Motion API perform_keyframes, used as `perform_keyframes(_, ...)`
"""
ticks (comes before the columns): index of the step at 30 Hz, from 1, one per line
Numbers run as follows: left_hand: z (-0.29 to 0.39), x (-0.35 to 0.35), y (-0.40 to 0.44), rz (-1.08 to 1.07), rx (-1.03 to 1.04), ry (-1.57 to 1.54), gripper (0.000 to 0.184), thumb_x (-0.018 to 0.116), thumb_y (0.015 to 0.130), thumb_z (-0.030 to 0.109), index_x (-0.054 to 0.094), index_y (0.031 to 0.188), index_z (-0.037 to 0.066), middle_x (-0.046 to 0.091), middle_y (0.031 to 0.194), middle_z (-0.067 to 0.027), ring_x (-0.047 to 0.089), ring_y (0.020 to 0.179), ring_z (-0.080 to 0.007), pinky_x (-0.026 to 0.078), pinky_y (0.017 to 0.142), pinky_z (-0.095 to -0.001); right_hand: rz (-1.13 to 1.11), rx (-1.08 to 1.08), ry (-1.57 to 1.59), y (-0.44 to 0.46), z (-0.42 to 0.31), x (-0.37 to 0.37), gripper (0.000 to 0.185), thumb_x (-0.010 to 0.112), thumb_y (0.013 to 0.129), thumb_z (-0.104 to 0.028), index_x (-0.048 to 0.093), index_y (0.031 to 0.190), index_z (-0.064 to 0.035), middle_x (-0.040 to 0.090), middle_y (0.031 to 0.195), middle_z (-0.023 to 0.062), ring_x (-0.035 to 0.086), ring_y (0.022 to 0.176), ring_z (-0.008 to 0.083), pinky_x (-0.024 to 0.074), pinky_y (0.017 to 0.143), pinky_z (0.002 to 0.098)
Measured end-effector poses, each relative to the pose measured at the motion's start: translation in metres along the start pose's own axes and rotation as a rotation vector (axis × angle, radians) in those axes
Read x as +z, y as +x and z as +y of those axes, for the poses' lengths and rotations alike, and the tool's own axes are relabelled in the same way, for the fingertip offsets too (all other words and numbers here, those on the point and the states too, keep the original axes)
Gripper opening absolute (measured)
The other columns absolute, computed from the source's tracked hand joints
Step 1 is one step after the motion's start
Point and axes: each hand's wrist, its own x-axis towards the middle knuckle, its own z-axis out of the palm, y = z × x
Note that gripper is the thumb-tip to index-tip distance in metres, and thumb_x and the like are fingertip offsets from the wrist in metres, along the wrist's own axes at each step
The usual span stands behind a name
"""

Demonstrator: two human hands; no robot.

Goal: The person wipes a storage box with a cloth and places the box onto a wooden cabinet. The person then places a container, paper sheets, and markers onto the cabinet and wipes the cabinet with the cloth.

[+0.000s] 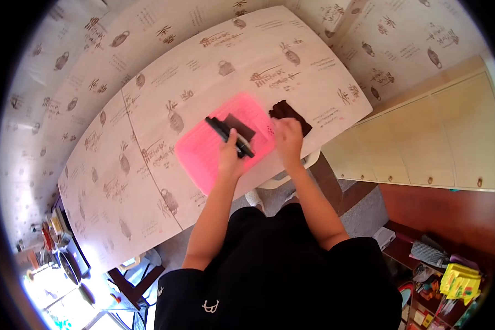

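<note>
My left hand (229, 159) is closed around a small bundle of black, marker-like sticks (219, 130), held above the pink plastic basket (195, 151). A flat, dark grey-brown piece (241, 128) shows just beyond the sticks, over the basket; whether the hand touches it is unclear. At the basket's right end, my right hand (289, 142) has its fingers curled together. Its fingertips are between the basket's rim and a crumpled dark brown cloth (292, 114) on the table. What they pinch is hidden and slightly blurred.
The table (203, 88) wears a pale printed covering with a seam at left. Cream cabinets (418, 137) stand close on the right. A shelf with yellow packets (460, 282) is at lower right. Part of a white chair (291, 175) shows under the table's front edge.
</note>
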Motion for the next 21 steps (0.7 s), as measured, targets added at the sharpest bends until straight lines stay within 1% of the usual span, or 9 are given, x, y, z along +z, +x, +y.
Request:
perform_keyframes(1,0.005,0.003,-0.002,0.025,0.008,-0.04,0.019,0.056,0.099,0.021,0.05,0.09,0.006,0.053,0.077,-0.0061,0.056,0.067,-0.0204,0.058,0.076,-0.0429,-0.01,0.248,0.041,0.005,0.021,-0.005,0.028,0.067,0.087,-0.019,0.067,0.107,0.0003,0.06,0.102,0.0136,0.054,0.094,0.0349,0.0445,0.084,0.0446)
perform_keyframes(2,0.009,0.006,-0.004,0.05,0.016,-0.077,0.02,0.057,0.099,0.021,0.049,0.089,0.006,0.052,0.076,-0.0065,0.056,0.066,-0.0206,0.059,0.077,-0.0462,0.005,0.249,0.034,-0.001,0.042,0.002,0.028,0.067,0.087,-0.019,0.067,0.107,0.0003,0.06,0.102,0.0136,0.054,0.094,0.0349,0.0445,0.084,0.0446)
perform_keyframes(5,0.005,0.01,-0.006,-0.023,-0.023,-0.089,0.018,0.057,0.099,0.021,0.051,0.092,0.006,0.053,0.079,-0.0053,0.057,0.07,-0.0202,0.056,0.086,-0.0509,-0.206,0.347,-0.57,-0.02,0.096,0.017,0.061,0.075,0.08,-0.034,0.054,0.123,0.0033,0.058,0.108,0.0206,0.052,0.107,0.0361,0.0466,0.086,0.0455)
perform_keyframes(7,-0.004,0.016,-0.011,-0.073,-0.041,-0.086,0.016,0.057,0.099,0.021,0.053,0.096,0.006,0.055,0.083,-0.0042,0.058,0.076,-0.0196,0.055,0.087,-0.0516,-0.365,0.511,-0.609,-0.018,0.096,0.013,0.054,0.076,0.077,-0.032,0.06,0.12,-0.0036,0.064,0.108,0.0181,0.06,0.1,0.0372,0.0483,0.086,0.0466)
perform_keyframes(8,-0.009,0.022,-0.011,-0.087,-0.054,-0.081,0.015,0.058,0.099,0.022,0.054,0.098,0.007,0.056,0.086,-0.0036,0.059,0.078,-0.0193,0.055,0.088,-0.0517,-0.467,0.617,-0.514,-0.016,0.104,0.013,0.049,0.077,0.07,-0.028,0.067,0.112,-0.007,0.069,0.1,0.016,0.065,0.095,0.0354,0.0509,0.083,0.0461)
perform_keyframes(11,-0.022,0.039,-0.011,-0.158,-0.091,-0.028,0.017,0.058,0.099,0.024,0.055,0.102,0.007,0.057,0.09,-0.0034,0.059,0.083,-0.0188,0.053,0.091,-0.0508,-0.306,0.969,-0.108,-0.005,0.108,-0.033,0.038,0.075,0.062,-0.026,0.074,0.094,-0.0051,0.07,0.091,0.0182,0.068,0.09,0.0308,0.0544,0.077,0.0383)
perform_keyframes(14,-0.033,0.072,-0.012,-0.192,-0.12,-0.017,0.021,0.057,0.099,0.027,0.055,0.108,0.007,0.058,0.096,-0.0046,0.06,0.089,-0.0188,0.052,0.095,-0.0496,0.029,1.174,0.65,-0.015,0.154,-0.101,0.037,0.073,0.07,-0.019,0.067,0.104,-0.0046,0.068,0.094,0.0106,0.066,0.086,0.0209,0.0536,0.075,0.0354)
perform_keyframes(19,-0.079,0.176,-0.022,-0.274,-0.177,0.102,0.025,0.057,0.099,0.028,0.053,0.114,0.008,0.058,0.103,-0.0039,0.06,0.093,-0.0192,0.053,0.095,-0.049,0.524,0.606,0.674,0.039,0.142,-0.291,0.028,0.065,0.083,-0.007,0.056,0.11,-0.0037,0.063,0.097,0.0058,0.06,0.09,0.0135,0.0492,0.079,0.0282)
perform_keyframes(21,-0.106,0.219,-0.03,-0.388,-0.196,0.115,0.023,0.058,0.098,0.028,0.055,0.11,0.008,0.06,0.098,-0.0037,0.061,0.09,-0.0187,0.053,0.095,-0.0489,0.638,0.397,0.276,0.067,0.133,-0.376,0.027,0.064,0.084,-0.007,0.055,0.109,-0.003,0.062,0.094,0.0057,0.058,0.085,0.014,0.0474,0.076,0.0282)
